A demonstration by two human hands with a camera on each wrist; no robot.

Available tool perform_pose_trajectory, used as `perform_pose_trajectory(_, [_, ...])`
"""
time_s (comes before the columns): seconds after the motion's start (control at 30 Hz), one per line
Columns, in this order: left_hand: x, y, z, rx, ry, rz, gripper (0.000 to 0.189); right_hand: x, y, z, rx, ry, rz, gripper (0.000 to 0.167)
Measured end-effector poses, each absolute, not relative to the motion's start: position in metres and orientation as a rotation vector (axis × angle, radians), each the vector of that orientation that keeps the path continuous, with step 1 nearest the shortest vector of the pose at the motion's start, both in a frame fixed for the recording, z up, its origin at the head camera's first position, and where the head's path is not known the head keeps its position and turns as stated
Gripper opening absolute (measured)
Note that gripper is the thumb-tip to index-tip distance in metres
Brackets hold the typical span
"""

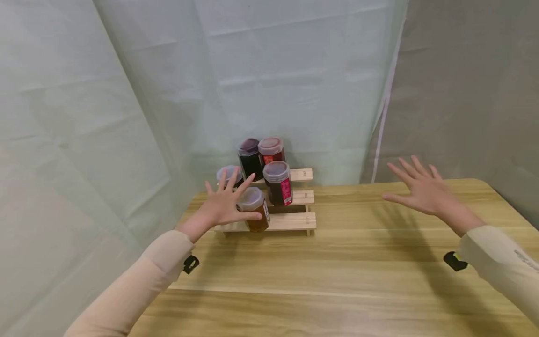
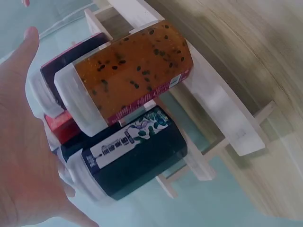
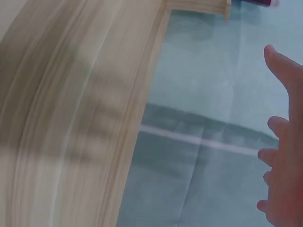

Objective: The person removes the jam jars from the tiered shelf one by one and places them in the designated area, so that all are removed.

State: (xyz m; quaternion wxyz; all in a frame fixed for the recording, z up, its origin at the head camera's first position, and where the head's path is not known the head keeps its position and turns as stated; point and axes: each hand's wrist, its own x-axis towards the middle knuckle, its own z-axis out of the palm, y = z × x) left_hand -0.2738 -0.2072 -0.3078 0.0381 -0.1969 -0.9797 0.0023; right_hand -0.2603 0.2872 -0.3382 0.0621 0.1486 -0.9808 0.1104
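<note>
Your two beige sleeves [image 1: 157, 264] lie nearest, both cut off by the head view's edges. Your left hand [image 1: 221, 207] has its fingers spread wide and holds nothing. It covers part of an amber jar with a whitish lid [image 1: 258, 223], standing on the lowest step of a pale wooden three-step rack [image 1: 294, 221], and mostly hides a dark jar with a white label [image 2: 147, 161] on the middle step. Whether it touches any lid, you cannot tell. Beside that one stands a dark jar with a pink label [image 1: 274, 189], which hides the lower part of a red-labelled jar [image 1: 271, 148] on top. Your right hand [image 1: 423, 192], also spread wide and holding nothing, is well apart from the rack; the right wrist view cuts it off.
</note>
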Motion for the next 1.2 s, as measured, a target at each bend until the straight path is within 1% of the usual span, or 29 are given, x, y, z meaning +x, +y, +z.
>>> perform_pose_trajectory(0.27, [-0.273, -0.227, -0.307, -0.483, -3.013, -0.048, 0.109, -0.272, 0.26, -0.331, 0.49, -2.928, 0.348, 0.093])
perform_pose_trajectory(0.47, [-0.272, -0.247, -0.32, -0.382, -2.94, -0.227, 0.109, -0.28, 0.237, -0.33, 0.52, -2.861, 0.48, 0.091])
perform_pose_trajectory(0.7, [-0.271, -0.271, -0.361, -0.244, -2.822, -0.633, 0.108, -0.289, 0.205, -0.327, 0.548, -2.756, 0.524, 0.088])
perform_pose_trajectory(0.9, [-0.269, -0.278, -0.396, -0.164, -2.751, -0.964, 0.108, -0.302, 0.178, -0.327, 0.568, -2.69, 0.588, 0.085])
perform_pose_trajectory(1.03, [-0.274, -0.277, -0.408, -0.132, -2.687, -1.271, 0.099, -0.312, 0.161, -0.324, 0.541, -2.664, 0.804, 0.083])
perform_pose_trajectory(1.2, [-0.279, -0.273, -0.419, -0.013, -2.54, -1.705, 0.085, -0.323, 0.138, -0.319, 0.522, -2.645, 1.056, 0.08])
